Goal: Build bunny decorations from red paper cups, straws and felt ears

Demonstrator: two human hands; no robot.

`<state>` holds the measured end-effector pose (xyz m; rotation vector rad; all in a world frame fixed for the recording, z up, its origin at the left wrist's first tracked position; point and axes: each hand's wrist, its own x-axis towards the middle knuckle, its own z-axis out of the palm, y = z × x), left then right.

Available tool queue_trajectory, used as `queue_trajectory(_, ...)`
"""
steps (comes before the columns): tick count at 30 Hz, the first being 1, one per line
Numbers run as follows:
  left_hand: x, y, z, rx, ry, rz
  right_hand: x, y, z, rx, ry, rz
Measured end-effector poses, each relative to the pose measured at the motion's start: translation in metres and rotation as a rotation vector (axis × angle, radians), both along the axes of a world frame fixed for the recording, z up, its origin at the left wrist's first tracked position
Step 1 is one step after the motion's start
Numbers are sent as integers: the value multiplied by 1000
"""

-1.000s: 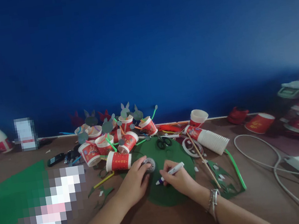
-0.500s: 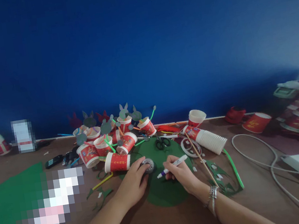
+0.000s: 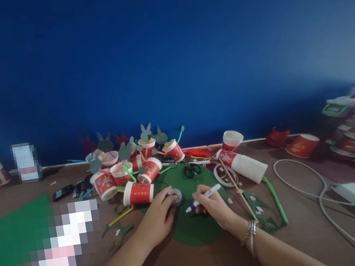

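My left hand (image 3: pixel 158 218) presses down on a small grey roll of tape (image 3: pixel 175 196) that lies on a round dark green felt sheet (image 3: pixel 192 233). My right hand (image 3: pixel 212 207) grips a white marker with a purple tip (image 3: pixel 203 197), its tip pointing left toward the roll, just above the felt. A bracelet sits on my right wrist. Black scissors (image 3: pixel 192 170) lie at the far side of the felt.
A cluster of red paper cups (image 3: pixel 126 171) with straws and grey cut-outs stands behind the felt. A stack of cups (image 3: pixel 245 165) lies on its side to the right, with a tape ring (image 3: pixel 225 174), a wooden stick and a white cable (image 3: pixel 305 185). Green sheet (image 3: pixel 6 238) at left.
My right hand with the marker has shifted slightly up and right from the felt's near part, lifting the tip. My left hand stays on the tape roll.
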<state>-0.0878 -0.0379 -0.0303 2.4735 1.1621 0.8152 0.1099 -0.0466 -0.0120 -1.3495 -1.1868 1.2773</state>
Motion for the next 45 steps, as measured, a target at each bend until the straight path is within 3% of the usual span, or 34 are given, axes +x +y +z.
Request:
queue_trajectory(10, -1, -1, 1, -30, -9, -2, 0, 0, 1, 15, -12, 5)
queue_trajectory(19, -1, -5, 9, -162, 15, -7, 1, 5, -3, 28, -13, 16)
queue_trajectory(27, 0, -6, 14, -72, 26, -37, 6, 12, -1, 66, 65, 13)
queue_trajectory(35, 6, 1, 4, -35, -70, 23, 14, 10, 4, 99, 157, 0)
queue_trajectory(38, 16, 6, 4, -16, -41, -6, 14, 7, 12, 56, 193, -34)
queue_trajectory(41, 28, 12, 6, -4, 13, 16, 12, 3, 18, -84, 224, -38)
queue_trajectory(45, 34, 19, 6, -21, 13, 34, 8, -5, 13, -166, 149, 26)
